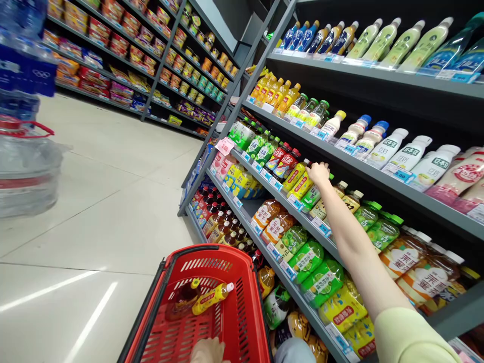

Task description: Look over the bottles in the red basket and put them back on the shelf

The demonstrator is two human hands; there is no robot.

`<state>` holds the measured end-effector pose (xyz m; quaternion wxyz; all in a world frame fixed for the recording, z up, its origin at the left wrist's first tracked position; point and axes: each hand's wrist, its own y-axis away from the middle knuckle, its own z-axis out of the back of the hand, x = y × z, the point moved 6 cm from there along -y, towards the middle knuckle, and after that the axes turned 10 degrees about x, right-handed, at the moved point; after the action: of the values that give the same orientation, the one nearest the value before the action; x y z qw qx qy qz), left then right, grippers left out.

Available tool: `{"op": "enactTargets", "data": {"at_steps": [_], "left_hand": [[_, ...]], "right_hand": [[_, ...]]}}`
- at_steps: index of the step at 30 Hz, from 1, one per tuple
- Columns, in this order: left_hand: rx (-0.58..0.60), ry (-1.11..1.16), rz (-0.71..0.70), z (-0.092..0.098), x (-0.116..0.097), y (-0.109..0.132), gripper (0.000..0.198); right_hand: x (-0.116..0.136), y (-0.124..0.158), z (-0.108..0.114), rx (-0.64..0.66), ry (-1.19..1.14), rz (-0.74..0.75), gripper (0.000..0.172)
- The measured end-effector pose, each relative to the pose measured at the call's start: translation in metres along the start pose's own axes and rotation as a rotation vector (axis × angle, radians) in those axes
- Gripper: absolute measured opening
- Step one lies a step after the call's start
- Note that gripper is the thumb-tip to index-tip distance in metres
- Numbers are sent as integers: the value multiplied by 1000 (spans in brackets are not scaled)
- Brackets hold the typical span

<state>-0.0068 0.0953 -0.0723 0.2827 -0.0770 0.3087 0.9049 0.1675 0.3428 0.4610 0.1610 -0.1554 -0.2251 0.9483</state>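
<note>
My right hand reaches onto a middle shelf, fingers curled over the cap end of a yellow-labelled drink bottle. A matching yellow bottle stands beside it, and a green-labelled bottle is on the other side. At the bottom edge of the view, my left hand is closed over the near part of a red shopping basket; what its fingers grip is hidden. Inside the basket lie a yellow-labelled bottle with a pale cap and a dark drink bottle with a yellow cap.
Grey shelving slopes across the right side, holding rows of bottled drinks. Packs of water bottles and a large wrapped jug stand at the left. Instant noodle shelves line the back beyond the tiled floor.
</note>
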Motion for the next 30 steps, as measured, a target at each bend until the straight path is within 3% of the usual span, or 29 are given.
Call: {"op": "enactTargets", "data": {"at_steps": [6,9,13,16,19,21,23,26,30], "left_hand": [[-47,16,0,4,4,-1,52],[-53,22,-12,11,3,9,46],[-31,128,-7,0,3,11,33],[17,246,31,-27,5,-3,33],[60,321,77,-57,2,-16,36],[91,327,90,-71,-6,-19,36],[122,306,85,-81,-17,-19,37],[152,273,48,-88,-35,-16,38],[141,284,-13,-85,-51,-14,32]], "right_hand": [[5,17,-2,-57,97,61,49],[16,44,-8,-191,149,224,47],[52,124,-24,-355,32,595,40],[92,209,-55,-231,-80,1029,33],[127,305,-108,68,-64,1503,29],[141,352,-156,273,-8,1618,30],[152,378,-212,477,66,1552,34],[157,386,-302,733,233,1264,48],[151,380,-387,803,348,1022,50]]}}
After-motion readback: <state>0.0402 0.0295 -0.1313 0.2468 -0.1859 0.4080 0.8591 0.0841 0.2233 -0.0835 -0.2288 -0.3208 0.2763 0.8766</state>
